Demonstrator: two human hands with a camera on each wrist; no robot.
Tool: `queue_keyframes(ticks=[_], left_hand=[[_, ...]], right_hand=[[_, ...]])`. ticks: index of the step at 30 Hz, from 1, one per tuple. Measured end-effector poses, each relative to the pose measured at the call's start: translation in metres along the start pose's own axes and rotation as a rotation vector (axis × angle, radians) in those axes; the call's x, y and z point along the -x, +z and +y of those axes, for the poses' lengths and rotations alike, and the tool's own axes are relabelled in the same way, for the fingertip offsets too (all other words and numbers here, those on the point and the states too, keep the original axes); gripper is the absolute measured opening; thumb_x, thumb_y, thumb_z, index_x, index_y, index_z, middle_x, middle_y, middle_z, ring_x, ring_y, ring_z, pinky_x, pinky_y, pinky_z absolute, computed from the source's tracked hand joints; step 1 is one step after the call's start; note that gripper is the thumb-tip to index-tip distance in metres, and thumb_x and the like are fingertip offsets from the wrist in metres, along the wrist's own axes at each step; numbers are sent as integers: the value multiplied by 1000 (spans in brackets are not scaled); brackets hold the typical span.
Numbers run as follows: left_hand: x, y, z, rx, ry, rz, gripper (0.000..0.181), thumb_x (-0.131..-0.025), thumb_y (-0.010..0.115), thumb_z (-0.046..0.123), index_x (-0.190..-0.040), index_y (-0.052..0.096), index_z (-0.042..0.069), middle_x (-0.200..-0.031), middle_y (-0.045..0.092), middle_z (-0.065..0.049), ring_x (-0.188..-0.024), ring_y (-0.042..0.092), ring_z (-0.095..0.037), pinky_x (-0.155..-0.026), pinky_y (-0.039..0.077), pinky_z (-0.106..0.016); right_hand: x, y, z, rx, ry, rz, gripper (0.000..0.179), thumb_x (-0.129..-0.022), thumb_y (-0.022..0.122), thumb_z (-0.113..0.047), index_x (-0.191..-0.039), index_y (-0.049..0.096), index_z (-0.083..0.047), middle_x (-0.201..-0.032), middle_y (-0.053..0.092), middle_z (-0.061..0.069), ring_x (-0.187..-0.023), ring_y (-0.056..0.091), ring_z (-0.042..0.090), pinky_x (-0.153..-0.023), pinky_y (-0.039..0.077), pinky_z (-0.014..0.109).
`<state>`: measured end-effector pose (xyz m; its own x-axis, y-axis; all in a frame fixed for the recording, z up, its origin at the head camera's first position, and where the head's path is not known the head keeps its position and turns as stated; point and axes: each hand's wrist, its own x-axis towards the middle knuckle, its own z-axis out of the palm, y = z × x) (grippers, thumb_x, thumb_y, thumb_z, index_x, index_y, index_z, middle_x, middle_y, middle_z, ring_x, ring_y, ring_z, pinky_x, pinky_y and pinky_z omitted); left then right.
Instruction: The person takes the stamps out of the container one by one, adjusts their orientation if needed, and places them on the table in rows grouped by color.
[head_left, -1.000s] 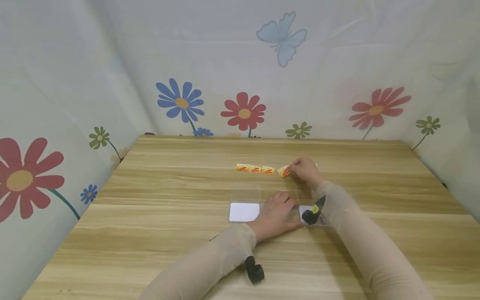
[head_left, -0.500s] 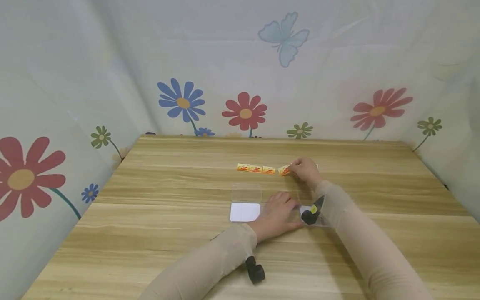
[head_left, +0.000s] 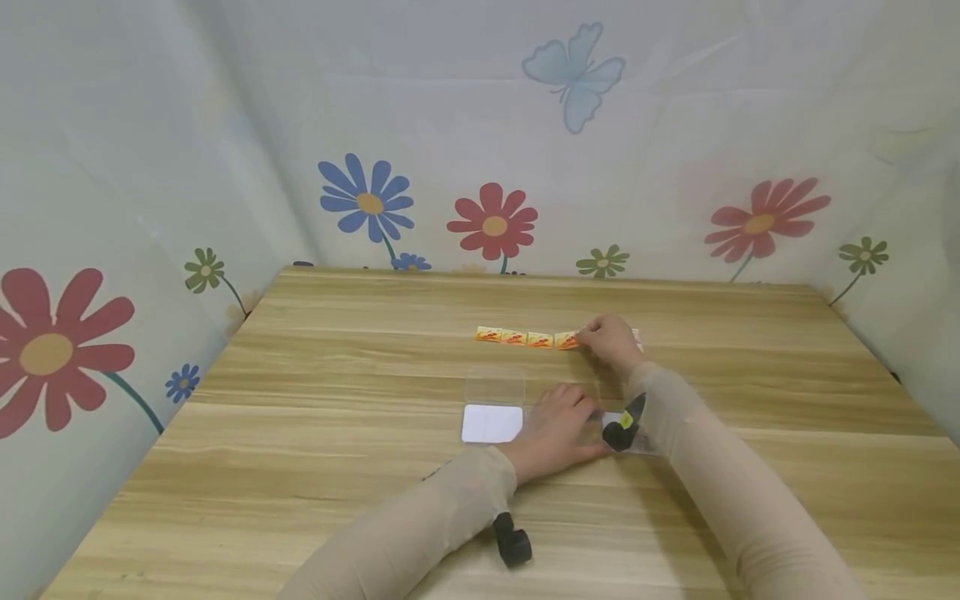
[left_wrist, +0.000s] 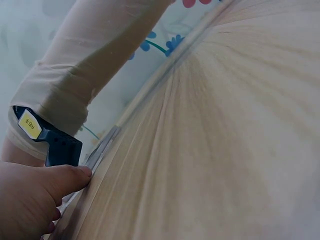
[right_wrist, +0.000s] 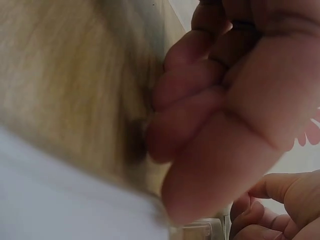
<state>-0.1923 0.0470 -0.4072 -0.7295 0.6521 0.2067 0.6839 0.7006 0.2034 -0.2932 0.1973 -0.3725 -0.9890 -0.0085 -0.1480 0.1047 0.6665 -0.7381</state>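
In the head view, several small yellow-and-red cards lie in a row. My right hand [head_left: 611, 342] pinches the right end of a yellow-and-red card [head_left: 567, 340] at the row's right end. The right wrist view has its fingertips [right_wrist: 192, 175] bunched together close over the table, beside a white surface [right_wrist: 65, 195]. My left hand [head_left: 555, 429] rests palm down between two white pieces, its fingers spread. A white rounded card [head_left: 491, 423] is at its left; a clear plastic case [head_left: 645, 446] with white inside lies at its right, partly under the right wrist. The left thumb [left_wrist: 75, 179] touches the case edge.
A clear flap [head_left: 495, 386] extends behind the left white card. Part of another pale piece [head_left: 637, 336] shows past the right hand. Both wrists carry black camera mounts [head_left: 512, 543]. A flower-printed curtain [head_left: 420, 125] hangs around the wooden table [head_left: 337, 467].
The card under my right fingers has turned from a tilt into line and moved up to the row, narrowing the gap. My left hand has stayed in place.
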Motion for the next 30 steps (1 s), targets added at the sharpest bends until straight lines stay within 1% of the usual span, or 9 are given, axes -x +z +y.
queue_keyframes(ticks=[5,11,16,20,24,30], left_hand=[[0,-1,1,4,-1,-7,52,-84,64,57,-118,62,17,-120,56,3,-116,49,-14,-105,38,-28],[1,-2,2,0,-2,-6,53,-84,64,57,-119,62,17,-120,56,3,-115,49,-14,-106,38,-28],[1,-2,1,-11,-5,-8,53,-83,64,57,-118,62,18,-120,56,3,-116,49,-14,-106,38,-29],[1,-2,1,-9,-5,-14,52,-83,65,56,-119,62,18,-121,56,3,-116,49,-14,-106,38,-29],[0,-2,2,-1,-10,-14,52,-83,65,56,-119,62,18,-121,56,3,-116,49,-14,-106,38,-29],[0,-4,3,3,-16,-24,52,-84,64,56,-119,62,18,-121,57,2,-117,49,-15,-106,39,-30]], right_hand=[[1,2,0,12,6,6,20,-89,58,-17,-92,60,3,-69,54,1,-60,46,11,-54,41,23],[1,1,0,50,22,12,18,-88,57,-18,-91,60,-1,-71,56,1,-62,48,12,-56,41,23],[-1,1,2,92,11,38,19,-85,57,-18,-91,61,-1,-71,56,0,-66,50,15,-57,41,23],[-1,2,4,117,-2,59,21,-85,57,-19,-92,62,0,-73,57,2,-71,52,18,-59,41,24],[0,1,4,107,-12,61,21,-85,56,-19,-94,63,-1,-78,59,4,-74,53,19,-62,41,24],[4,-2,0,71,-57,72,22,-87,56,-17,-95,63,2,-74,60,3,-69,54,16,-63,41,23]])
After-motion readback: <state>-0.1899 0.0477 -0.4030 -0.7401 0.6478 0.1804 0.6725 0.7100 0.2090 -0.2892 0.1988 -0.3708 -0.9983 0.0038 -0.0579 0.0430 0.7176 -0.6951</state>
